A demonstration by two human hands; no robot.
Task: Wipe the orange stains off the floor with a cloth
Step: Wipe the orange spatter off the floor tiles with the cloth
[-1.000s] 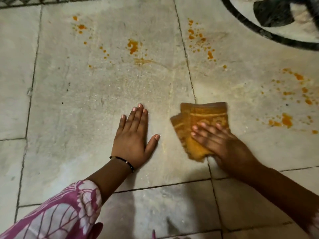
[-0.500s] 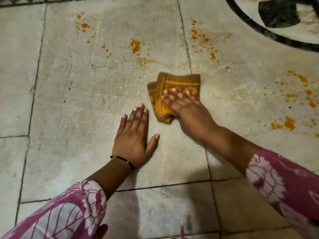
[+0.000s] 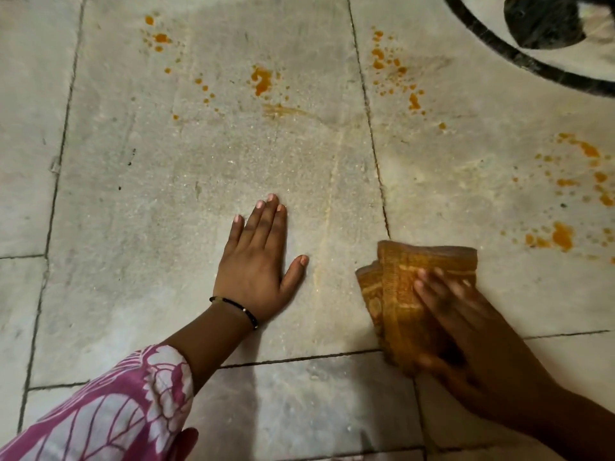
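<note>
No readable text, label, brand, number or sign appears anywhere in view.

pale stone floor tiles point(image 3: 139, 227), dark grout

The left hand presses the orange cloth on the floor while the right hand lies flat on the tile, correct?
No, the hands are swapped. The head view shows the right hand pressing the orange cloth, and the left hand lying flat on the tile.

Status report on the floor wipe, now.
Left hand flat on floor, open. Right hand pressing folded cloth down, fingers straight. Orange stains unwiped beyond it. Nothing in the way.
</note>
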